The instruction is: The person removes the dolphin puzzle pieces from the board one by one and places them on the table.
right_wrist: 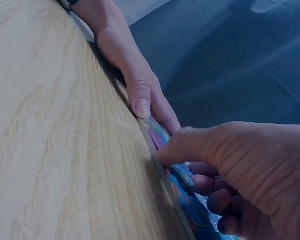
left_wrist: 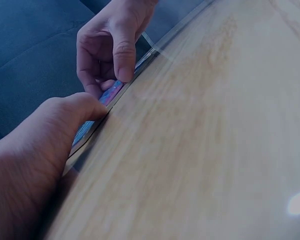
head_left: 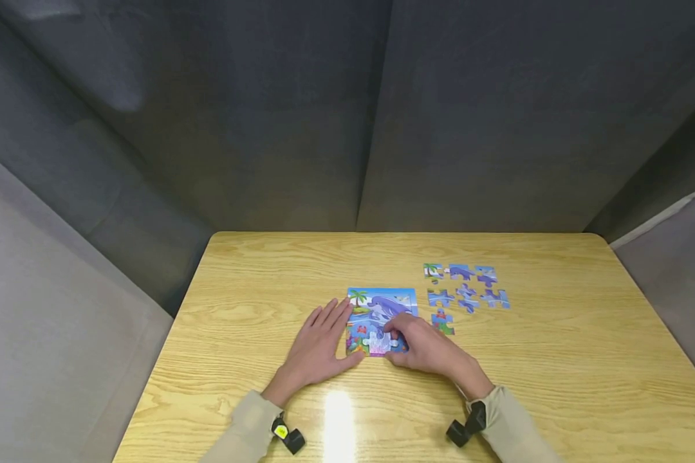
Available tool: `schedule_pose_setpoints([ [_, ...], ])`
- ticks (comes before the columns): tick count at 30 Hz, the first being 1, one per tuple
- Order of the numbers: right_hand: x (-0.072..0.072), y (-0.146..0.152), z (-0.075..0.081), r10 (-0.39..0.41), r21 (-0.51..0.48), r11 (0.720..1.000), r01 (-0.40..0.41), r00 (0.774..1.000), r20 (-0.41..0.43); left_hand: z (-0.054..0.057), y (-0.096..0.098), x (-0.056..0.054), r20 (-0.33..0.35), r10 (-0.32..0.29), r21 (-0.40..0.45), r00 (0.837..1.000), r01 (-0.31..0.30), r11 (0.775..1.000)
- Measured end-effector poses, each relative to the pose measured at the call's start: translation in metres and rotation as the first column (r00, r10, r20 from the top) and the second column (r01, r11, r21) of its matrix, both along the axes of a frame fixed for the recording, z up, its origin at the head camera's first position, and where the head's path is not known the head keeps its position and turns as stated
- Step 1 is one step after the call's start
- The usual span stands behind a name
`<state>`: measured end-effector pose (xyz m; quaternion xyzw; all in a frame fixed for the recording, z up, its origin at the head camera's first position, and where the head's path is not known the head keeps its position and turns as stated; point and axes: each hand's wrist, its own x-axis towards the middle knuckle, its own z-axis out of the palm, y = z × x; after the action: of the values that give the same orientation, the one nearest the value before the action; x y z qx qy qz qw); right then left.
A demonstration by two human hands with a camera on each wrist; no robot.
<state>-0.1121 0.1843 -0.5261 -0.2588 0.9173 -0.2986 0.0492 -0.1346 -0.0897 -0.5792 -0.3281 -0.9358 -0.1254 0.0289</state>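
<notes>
A small jigsaw board [head_left: 382,293] with a dolphin and palm tree picture lies on the table. My left hand [head_left: 318,344] rests along its left side, fingers straight, the thumb at the lower edge. A shiny puzzle piece [head_left: 379,344] with knobs lies at the board's lower middle. My right hand [head_left: 425,344] is over the lower right corner, its thumb and curled index finger pinching at a blue puzzle piece [right_wrist: 185,175]. Much of that piece is hidden by the fingers. In the left wrist view, the right thumb [left_wrist: 124,62] is close over the board's edge.
Several loose puzzle pieces [head_left: 466,298] lie in rows right of the board, the lowest [head_left: 442,317] close to the right hand. The wooden table [head_left: 266,270] ends at a dark grey partition [head_left: 289,128] behind. Light panels [head_left: 46,308] flank it.
</notes>
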Motion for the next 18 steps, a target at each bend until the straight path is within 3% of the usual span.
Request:
schedule_pose_setpoints([
  [13,-0.0002,-0.0004,-0.0087,0.052,0.07,0.997,-0.042,0.988,-0.147,-0.0005,-0.0006,0.0005,0.004,0.008,-0.014,1.0,-0.008,1.0],
  [18,-0.001,0.0027,-0.0079,0.059,0.057,0.997,-0.052,0.988,-0.14,0.0004,-0.0006,-0.0005,0.009,0.001,-0.012,1.0,-0.001,1.0],
])
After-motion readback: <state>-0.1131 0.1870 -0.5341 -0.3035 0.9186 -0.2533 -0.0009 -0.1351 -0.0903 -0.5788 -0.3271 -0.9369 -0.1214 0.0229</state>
